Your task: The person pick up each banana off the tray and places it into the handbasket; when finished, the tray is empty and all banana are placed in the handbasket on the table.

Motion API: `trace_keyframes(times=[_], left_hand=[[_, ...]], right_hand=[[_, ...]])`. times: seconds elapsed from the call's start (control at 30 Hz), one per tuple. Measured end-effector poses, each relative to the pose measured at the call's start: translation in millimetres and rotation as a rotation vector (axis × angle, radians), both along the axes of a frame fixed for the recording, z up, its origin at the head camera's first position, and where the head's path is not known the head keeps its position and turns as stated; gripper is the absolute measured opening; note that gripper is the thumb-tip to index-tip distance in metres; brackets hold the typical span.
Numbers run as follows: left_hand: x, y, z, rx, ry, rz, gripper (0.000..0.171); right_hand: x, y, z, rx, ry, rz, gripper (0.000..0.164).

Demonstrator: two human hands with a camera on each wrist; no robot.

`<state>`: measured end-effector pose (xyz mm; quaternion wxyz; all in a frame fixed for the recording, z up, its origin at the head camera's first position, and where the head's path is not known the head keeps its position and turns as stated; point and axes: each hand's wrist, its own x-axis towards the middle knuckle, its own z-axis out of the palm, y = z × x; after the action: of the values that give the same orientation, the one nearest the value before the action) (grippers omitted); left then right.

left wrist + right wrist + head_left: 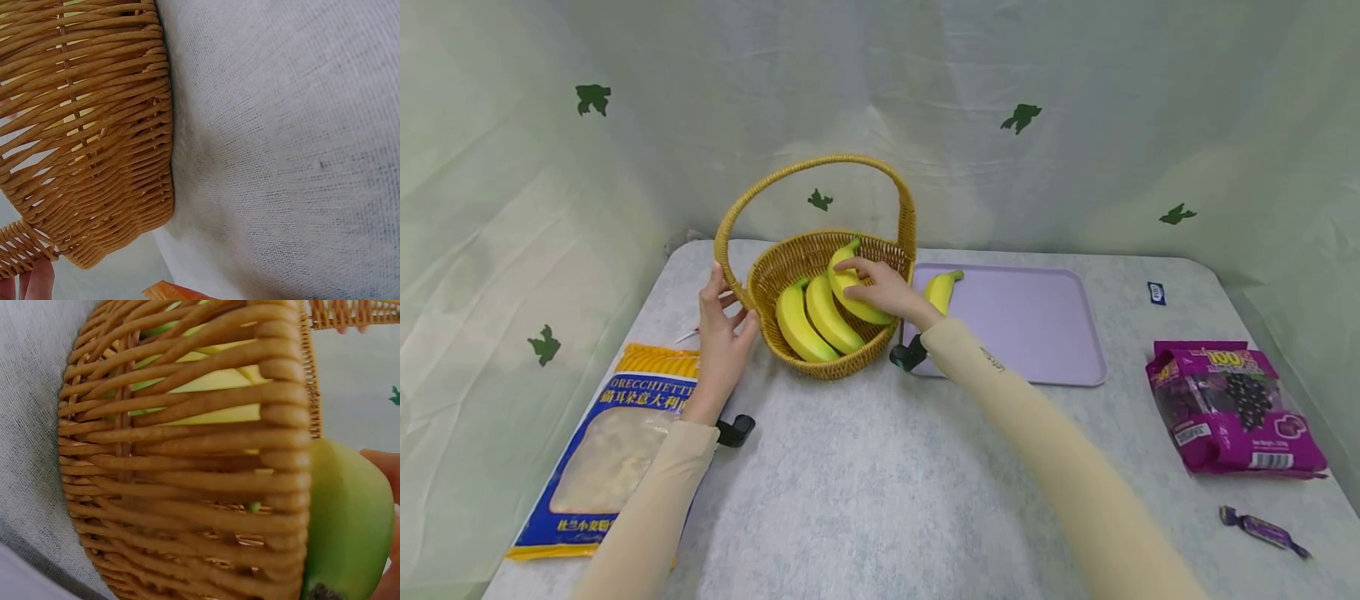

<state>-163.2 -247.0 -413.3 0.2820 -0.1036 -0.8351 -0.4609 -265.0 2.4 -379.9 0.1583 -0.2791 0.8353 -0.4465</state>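
Observation:
A wicker basket [827, 369] with a tall arched handle stands at the back left of the table. My left hand [724, 333] holds the handle near its left base; in the left wrist view its fingertips [39, 281] lie against the woven handle. Two yellow bananas [801, 327] [831, 321] lie side by side inside. With my right hand [889, 287] I grip a third banana [863, 312] at the basket's right side. The right wrist view has this banana's greenish end [347, 519] over the rim, with fingers behind it.
Right of the basket lies a lilac tray [1015, 333] with another banana [942, 292]. A blue pasta bag [610, 458] is under my left forearm. Over at the right are a purple grape-candy bag [1236, 408], a wrapped candy [1262, 529] and a small blue packet [1156, 293]. Curtains rise behind.

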Motion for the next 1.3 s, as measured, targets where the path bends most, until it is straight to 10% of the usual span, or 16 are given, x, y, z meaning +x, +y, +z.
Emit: trace_keyframes(times=[0.4, 0.67, 1.07, 1.3], left_hand=[[20.4, 20, 32.4, -0.005, -0.005, -0.01, 0.079], [1.9, 1, 3.7, 0.002, -0.027, 0.007, 0.079], [3.5, 0, 2.7, 0.005, -0.024, 0.012, 0.079], [2.8, 1, 2.5, 0.009, -0.034, 0.016, 0.077]], right_hand=[[-0.8, -17, -3.2, 0.248, 0.025, 0.052, 0.041], [-3.3, -19, -0.5, 0.344, 0.031, 0.124, 0.05], [3.8, -1, 10.3, 0.195, -0.018, 0.027, 0.041], [1.5, 32, 10.5, -0.116, -0.091, 0.048, 0.038]])
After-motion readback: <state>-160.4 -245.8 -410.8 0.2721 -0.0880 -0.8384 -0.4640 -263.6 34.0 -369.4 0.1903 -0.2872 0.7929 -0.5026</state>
